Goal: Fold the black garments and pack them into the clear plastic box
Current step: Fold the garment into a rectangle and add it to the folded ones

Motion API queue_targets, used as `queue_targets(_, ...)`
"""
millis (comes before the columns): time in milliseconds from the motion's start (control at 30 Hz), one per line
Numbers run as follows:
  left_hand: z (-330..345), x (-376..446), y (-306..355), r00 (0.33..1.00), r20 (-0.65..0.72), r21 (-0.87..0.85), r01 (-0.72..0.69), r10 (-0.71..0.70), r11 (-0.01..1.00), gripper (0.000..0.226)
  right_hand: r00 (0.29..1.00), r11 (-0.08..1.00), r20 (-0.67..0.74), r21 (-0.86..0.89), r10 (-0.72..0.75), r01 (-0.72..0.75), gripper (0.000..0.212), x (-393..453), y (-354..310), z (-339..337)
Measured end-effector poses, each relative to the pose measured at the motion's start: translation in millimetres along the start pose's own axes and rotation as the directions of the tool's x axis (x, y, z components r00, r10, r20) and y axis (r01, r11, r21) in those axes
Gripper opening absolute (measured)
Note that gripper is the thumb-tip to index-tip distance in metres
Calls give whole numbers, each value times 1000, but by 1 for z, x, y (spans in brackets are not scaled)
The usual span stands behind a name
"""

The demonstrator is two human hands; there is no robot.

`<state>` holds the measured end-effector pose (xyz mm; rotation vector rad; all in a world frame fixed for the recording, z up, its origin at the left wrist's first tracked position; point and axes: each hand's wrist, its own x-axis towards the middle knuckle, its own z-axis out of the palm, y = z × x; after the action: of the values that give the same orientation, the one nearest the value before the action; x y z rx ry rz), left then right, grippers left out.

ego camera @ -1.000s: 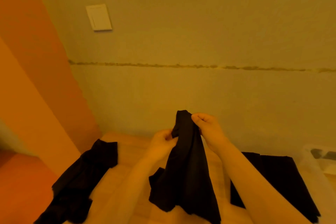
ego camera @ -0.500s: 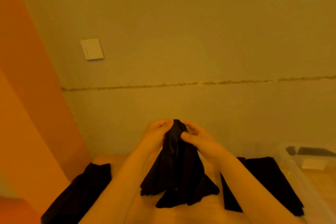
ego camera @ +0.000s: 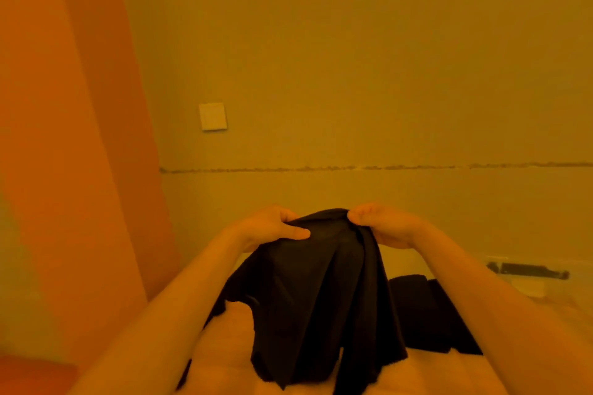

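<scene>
Here, both hands, left hand (ego camera: pixel 272 228) and right hand (ego camera: pixel 382 226), gripping black garment (ego camera: pixel 314 298); clear plastic box (ego camera: pixel 529 279) alongside.

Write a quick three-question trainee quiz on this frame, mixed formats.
1. True or false: both hands hold the same black garment.
2. Multiple choice: the folded black garment lies (A) left of the held one, (B) right of it, (C) inside the clear plastic box.
3. Fill in: the white wall switch is above the ___ hand.

Key: 1 true: left hand and right hand grip its top edge. 2 B. 3 left.
</scene>
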<state>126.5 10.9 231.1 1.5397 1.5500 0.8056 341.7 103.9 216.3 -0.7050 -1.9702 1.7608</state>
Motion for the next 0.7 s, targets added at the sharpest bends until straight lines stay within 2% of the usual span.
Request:
queue_targets(67, -6, -6, -3, 999, 43, -42, 20, -19, 999, 12, 999, 993, -40, 120, -15, 19, 28, -3, -5, -2)
queue_targets(133, -7, -8, -9, 999, 48, -144, -8, 15, 990, 17, 990, 977, -136, 206, -26, 53, 30, -4, -8, -4)
queue_targets(200, -4, -4, -12, 999, -46, -293, -41, 29, 955, 24, 968, 976, -249, 201, -36, 88, 29, -5, -10, -6)
queue_targets(267, -3, -3, -11, 992, -129, -332, -51, 8, 942, 22, 947, 986, -320, 139, -40, 88, 28, -4, -10, -10)
queue_targets(300, -4, -2, -8, 994, -111, -297, -32, -2, 954, 20, 940, 990, -338, 111, -47, 90, 28, -4, -10, -13)
queue_targets(367, -8, -3, -3, 998, 51, -214, 42, -32, 976, 19, 924, 991, -378, 89, -61, 102, 28, -3, -10, -20)
queue_targets(433, -16, -6, -1, 973, 210, -133, 125, -95, 983, 42, 910, 993, -411, 69, -62, 99, 27, -4, -8, -29)
queue_targets(500, -25, -5, -3, 961, 241, -75, 160, -138, 984, 56, 914, 998, -401, -13, -61, 60, 21, -8, -8, -37)
queue_targets(533, -30, -4, -4, 968, 204, -66, 166, -150, 984, 54, 923, 997, -381, -69, -54, 29, 16, -9, -8, -41)
queue_targets(600, -35, -2, -3, 985, 65, -109, 169, -162, 980, 33, 933, 978, -359, -201, -29, -47, 11, -10, -8, -47)
queue_targets(633, -35, -1, -2, 989, -9, -149, 146, -149, 978, 24, 924, 961, -381, -263, -28, -79, 11, -9, -7, -49)
queue_targets(700, -31, 4, 6, 990, -117, -251, 52, -83, 967, 20, 879, 938, -473, -329, -67, -106, 14, -4, -5, -48)
